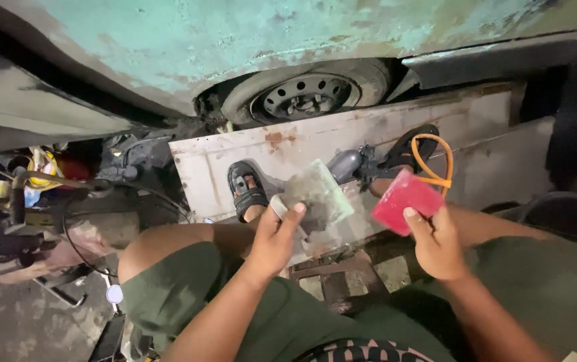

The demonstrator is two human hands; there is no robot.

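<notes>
setting: outdoor or garage floor, dim; I'm seated low beside an old car body [235, 33] with patchy teal paint and rust
wheel: 1 car wheel [308, 94] with a dark steel rim, right ahead of me under the wheel arch
panel: a flat whitish metal panel [476, 121] with rust spots lies on the ground between me and the wheel; both my sandalled feet rest on it
left hand: my left hand [272, 245] is clamped on a grey, grimy rectangular pad [315, 194], thumb across its near face, fingers wrapped behind; can't tell the material for sure, looks like a filler-smeared board or sanding sheet
pad position: held up in front of my left knee, tilted, above the near edge of the panel
right hand: my right hand [436, 245] is closed on a red rectangular block [406, 200], thumb on top, fingers under
block position: held up level with the pad, to its right, the 2 apart with a clear gap
cable: an orange looped cord [433, 164] lies just behind the red block, near my right foot
left side: clutter of tools, dark cables and a yellow item [41, 167] on the floor, well apart from both hands
clothing: green shorts, bare knees
</notes>
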